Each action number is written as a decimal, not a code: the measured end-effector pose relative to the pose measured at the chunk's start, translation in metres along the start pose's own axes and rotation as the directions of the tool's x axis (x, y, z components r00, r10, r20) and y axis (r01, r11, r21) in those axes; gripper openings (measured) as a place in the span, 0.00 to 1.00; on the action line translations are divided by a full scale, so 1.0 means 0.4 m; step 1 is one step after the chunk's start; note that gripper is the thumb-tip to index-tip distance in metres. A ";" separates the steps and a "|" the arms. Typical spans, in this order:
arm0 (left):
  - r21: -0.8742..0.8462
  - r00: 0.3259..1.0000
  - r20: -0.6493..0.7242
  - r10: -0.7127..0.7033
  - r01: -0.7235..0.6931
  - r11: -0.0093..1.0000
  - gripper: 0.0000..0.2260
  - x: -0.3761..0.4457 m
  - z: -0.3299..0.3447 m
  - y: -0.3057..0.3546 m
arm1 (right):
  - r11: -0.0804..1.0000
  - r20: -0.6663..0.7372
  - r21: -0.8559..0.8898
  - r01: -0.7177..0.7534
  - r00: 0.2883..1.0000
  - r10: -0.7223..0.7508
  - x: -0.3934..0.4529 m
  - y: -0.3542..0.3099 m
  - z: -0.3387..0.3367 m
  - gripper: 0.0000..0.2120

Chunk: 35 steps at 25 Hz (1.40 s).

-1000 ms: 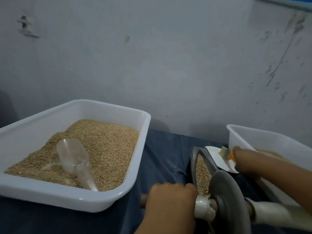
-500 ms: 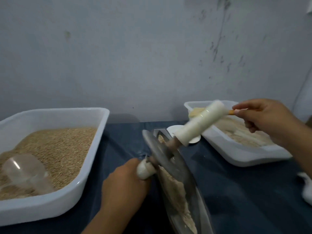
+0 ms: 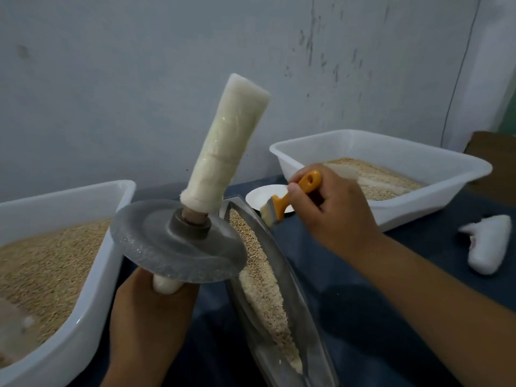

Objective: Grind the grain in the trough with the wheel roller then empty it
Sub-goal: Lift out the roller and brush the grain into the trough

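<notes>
My left hand [image 3: 148, 311] grips the lower white-wrapped handle of the wheel roller [image 3: 178, 244], lifted out of the trough with its axle nearly upright and the grey metal disc lying flat above my fist. The long metal trough [image 3: 296, 297] lies on the dark blue cloth to the right of the roller. It holds whole grain at its far end and paler crushed grain [image 3: 265, 291] toward me. My right hand [image 3: 332, 210] holds a small orange-handled brush [image 3: 290, 199], its bristles just over the trough's far right rim.
A white tub of whole grain [image 3: 83, 308] stands at the left, close to my left arm. Another white tub [image 3: 413, 196] with ground grain sits at the back right. A small white dish [image 3: 262, 195] lies behind the trough, and a white wrap piece [image 3: 485, 244] lies on the cloth at right.
My left hand lifted the roller out of the trough and tipped it from lying across to nearly upright. My right hand brought the brush down from over the right tub to the trough's far end.
</notes>
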<state>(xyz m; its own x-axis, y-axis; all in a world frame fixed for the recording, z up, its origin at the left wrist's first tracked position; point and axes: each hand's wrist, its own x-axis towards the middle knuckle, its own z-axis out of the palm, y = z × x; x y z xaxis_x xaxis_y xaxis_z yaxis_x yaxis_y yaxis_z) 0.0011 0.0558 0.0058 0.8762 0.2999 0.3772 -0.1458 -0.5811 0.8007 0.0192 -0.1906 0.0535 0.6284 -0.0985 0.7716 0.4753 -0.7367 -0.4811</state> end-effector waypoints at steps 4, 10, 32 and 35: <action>-0.085 0.998 0.039 -0.050 0.053 0.995 0.10 -0.003 -0.007 0.015 | 0.974 -0.028 0.177 0.141 0.990 -0.138 0.008 0.002 0.034 0.05; -0.183 0.996 0.053 -0.077 0.086 0.979 0.11 -0.005 -0.016 0.022 | 0.981 0.172 0.137 0.139 0.972 -0.162 0.015 0.023 0.142 0.07; -0.190 0.995 0.033 -0.097 0.102 0.976 0.10 0.013 -0.019 -0.007 | 0.997 0.314 -0.061 -0.052 0.947 0.068 0.080 -0.020 0.142 0.10; -0.186 0.996 0.031 -0.089 0.093 0.978 0.10 0.018 -0.021 -0.009 | 0.998 0.372 -0.009 -0.056 0.927 0.055 0.020 -0.027 0.117 0.09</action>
<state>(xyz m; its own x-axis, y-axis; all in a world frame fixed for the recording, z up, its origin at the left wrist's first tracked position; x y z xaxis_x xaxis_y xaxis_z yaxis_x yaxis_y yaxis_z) 0.0040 0.0664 0.0096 0.8995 0.3268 0.2901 -0.1468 -0.3993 0.9050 0.0478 -0.1521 0.0456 0.8376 0.1168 0.5337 0.4338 -0.7359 -0.5198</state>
